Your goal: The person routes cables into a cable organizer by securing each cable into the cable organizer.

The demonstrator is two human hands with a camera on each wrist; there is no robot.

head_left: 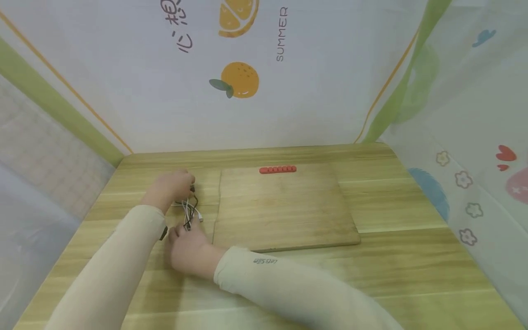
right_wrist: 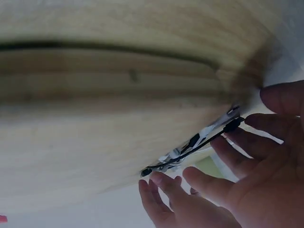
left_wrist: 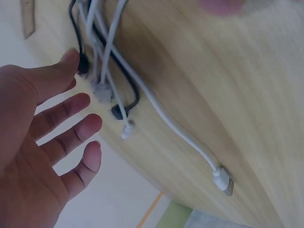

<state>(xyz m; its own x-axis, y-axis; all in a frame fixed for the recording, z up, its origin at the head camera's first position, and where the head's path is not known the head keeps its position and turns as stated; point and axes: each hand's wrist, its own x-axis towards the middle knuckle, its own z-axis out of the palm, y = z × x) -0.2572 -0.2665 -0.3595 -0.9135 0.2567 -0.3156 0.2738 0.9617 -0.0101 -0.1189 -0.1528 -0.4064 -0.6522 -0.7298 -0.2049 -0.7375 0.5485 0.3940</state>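
Observation:
My left hand [head_left: 173, 185] is at the far end of a loose bundle of white and black cables on the table. Its thumb and index finger pinch a small black cable plug [left_wrist: 83, 64], while the other fingers spread apart. At the near end of the bundle is my right hand [head_left: 189, 250], fingers extended. Its fingertips touch or nearly touch another black plug [right_wrist: 232, 124], with the thumb apart from it. A white cable [left_wrist: 161, 111] ends in a metal USB plug [left_wrist: 227, 185], lying loose. The cables overlap, so their number is hard to tell.
Right of the cables lies a flat wooden board [head_left: 280, 211]. A red notched strip [head_left: 278, 169] rests along its far edge. The wooden table [head_left: 396, 275] meets a printed white curtain [head_left: 321, 91] at the back and sides.

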